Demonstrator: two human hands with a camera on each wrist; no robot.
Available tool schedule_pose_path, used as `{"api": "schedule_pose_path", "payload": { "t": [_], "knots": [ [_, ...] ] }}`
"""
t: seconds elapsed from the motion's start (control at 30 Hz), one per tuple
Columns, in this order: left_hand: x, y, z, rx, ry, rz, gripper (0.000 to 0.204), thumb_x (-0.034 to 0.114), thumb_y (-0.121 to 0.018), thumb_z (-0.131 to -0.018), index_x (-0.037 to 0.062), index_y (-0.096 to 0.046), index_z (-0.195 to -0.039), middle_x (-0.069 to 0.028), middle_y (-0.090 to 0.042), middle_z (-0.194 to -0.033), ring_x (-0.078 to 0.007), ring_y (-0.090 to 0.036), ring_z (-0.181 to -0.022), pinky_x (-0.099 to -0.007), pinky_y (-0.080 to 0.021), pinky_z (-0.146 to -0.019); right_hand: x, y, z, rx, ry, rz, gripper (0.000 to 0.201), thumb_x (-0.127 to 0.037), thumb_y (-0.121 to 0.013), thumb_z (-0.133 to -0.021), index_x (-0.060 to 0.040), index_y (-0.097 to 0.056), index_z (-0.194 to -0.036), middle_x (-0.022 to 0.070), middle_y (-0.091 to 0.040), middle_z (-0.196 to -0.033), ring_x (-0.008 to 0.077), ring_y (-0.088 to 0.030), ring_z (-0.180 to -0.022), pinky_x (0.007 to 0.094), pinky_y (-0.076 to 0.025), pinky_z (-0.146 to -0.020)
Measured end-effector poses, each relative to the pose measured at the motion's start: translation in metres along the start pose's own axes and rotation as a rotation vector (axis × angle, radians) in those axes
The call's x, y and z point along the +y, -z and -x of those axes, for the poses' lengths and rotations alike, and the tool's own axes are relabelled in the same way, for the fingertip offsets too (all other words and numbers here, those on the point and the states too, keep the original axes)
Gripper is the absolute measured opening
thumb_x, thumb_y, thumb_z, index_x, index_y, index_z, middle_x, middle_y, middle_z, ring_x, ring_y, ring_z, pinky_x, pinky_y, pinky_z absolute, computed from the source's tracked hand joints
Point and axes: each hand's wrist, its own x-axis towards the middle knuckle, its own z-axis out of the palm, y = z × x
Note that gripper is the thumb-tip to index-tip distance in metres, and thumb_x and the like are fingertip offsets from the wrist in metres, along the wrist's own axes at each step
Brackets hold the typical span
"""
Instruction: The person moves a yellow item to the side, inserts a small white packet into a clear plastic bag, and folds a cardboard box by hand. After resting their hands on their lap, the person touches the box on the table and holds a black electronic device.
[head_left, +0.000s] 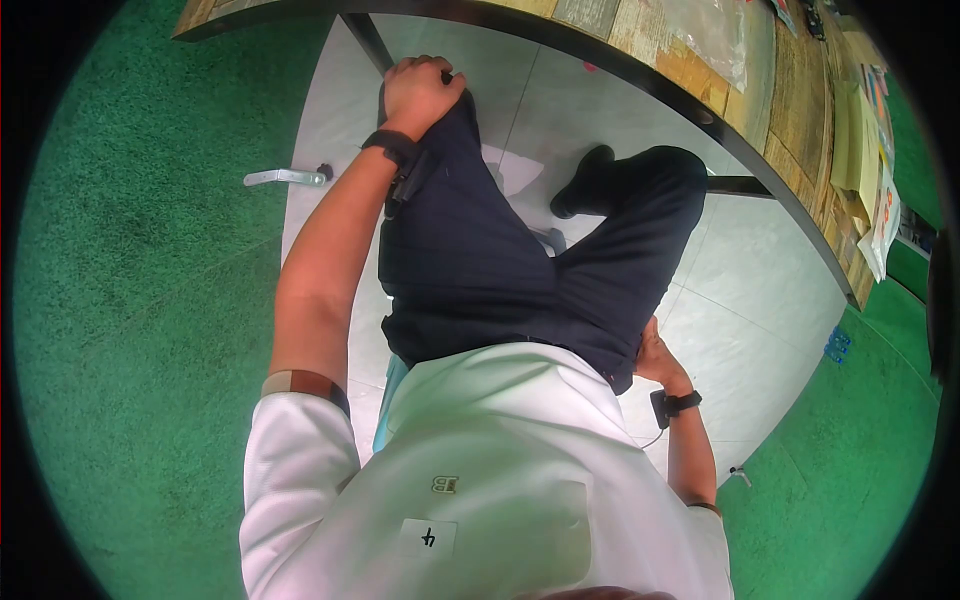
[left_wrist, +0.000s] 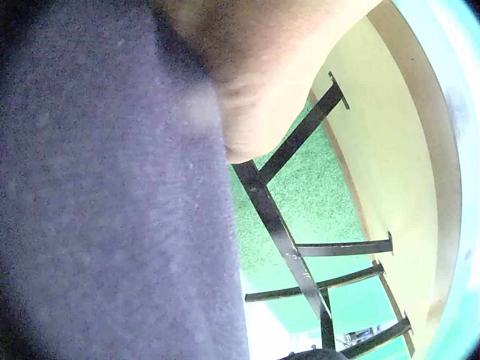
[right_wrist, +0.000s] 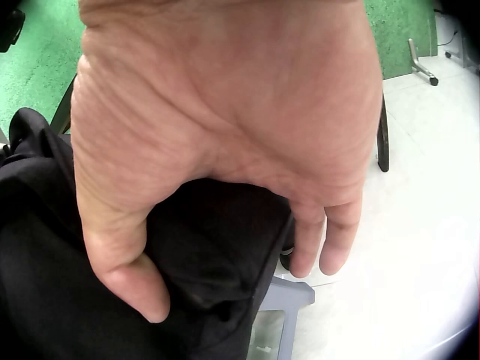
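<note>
My left hand (head_left: 420,95) rests over one knee of the dark trousers (head_left: 470,250), a black band round its wrist. In the left wrist view, the side of that hand (left_wrist: 262,82) lies against the trouser cloth (left_wrist: 120,195), its fingers out of sight. Beside the other thigh, at the hip, hangs my right hand (head_left: 655,358). Seen from the right wrist, that hand (right_wrist: 225,112) has its fingers pointing down, loosely bent, and its thumb apart against the black trousers (right_wrist: 202,247). Nothing else shows between thumb and fingers.
A wooden table (head_left: 640,40) curves across the front, bearing a clear plastic bag (head_left: 705,35) and yellow papers (head_left: 856,150). Its black frame (left_wrist: 281,225) shows from below. Underfoot is pale flooring (head_left: 750,290), with green carpet (head_left: 150,300) around it.
</note>
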Motion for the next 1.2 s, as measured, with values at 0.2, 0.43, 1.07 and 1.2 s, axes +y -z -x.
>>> {"api": "schedule_pose_path", "payload": {
  "t": [0.2, 0.43, 1.07, 1.2],
  "knots": [
    [-0.001, -0.002, 0.000, 0.018, -0.008, -0.001, 0.035, 0.041, -0.063, -0.082, 0.0120, -0.076, -0.096, -0.0078, -0.072, -0.100, -0.0296, -0.062, -0.103, -0.0424, -0.044, -0.095, -0.001, 0.001, 0.000, -0.006, -0.008, 0.025, 0.117, -0.019, -0.089, -0.067, -0.0146, -0.009, -0.152, 0.0213, -0.031, -0.146, 0.0393, -0.045, -0.132, 0.0417, -0.043, -0.108],
    [-0.003, -0.004, 0.001, 0.052, -0.033, 0.003, 0.034, 0.041, -0.064, -0.082, 0.0116, -0.077, -0.093, -0.0075, -0.072, -0.098, -0.0297, -0.063, -0.101, -0.0427, -0.045, -0.093, 0.000, -0.001, 0.000, 0.005, -0.025, -0.023, 0.116, -0.019, -0.089, -0.066, -0.0136, -0.011, -0.151, 0.0208, -0.032, -0.145, 0.0404, -0.045, -0.131, 0.0422, -0.044, -0.107],
    [-0.003, -0.004, 0.001, 0.050, -0.043, -0.009, 0.034, 0.041, -0.064, -0.081, 0.0117, -0.077, -0.093, -0.0073, -0.072, -0.099, -0.0298, -0.063, -0.100, -0.0428, -0.045, -0.092, 0.006, -0.002, 0.001, 0.016, 0.003, -0.030, 0.109, -0.014, -0.086, -0.070, -0.0104, -0.013, -0.151, 0.0210, -0.035, -0.143, 0.0370, -0.046, -0.130, 0.0397, -0.042, -0.108],
    [-0.003, -0.004, 0.001, 0.054, -0.044, -0.003, 0.034, 0.041, -0.064, -0.082, 0.0116, -0.077, -0.093, -0.0076, -0.072, -0.098, -0.0299, -0.063, -0.100, -0.0430, -0.046, -0.092, 0.002, -0.001, 0.001, -0.001, 0.018, -0.045, 0.106, -0.011, -0.084, -0.074, -0.0089, -0.012, -0.151, 0.0203, -0.035, -0.142, 0.0328, -0.044, -0.130, 0.0367, -0.039, -0.109]
  ]
}}
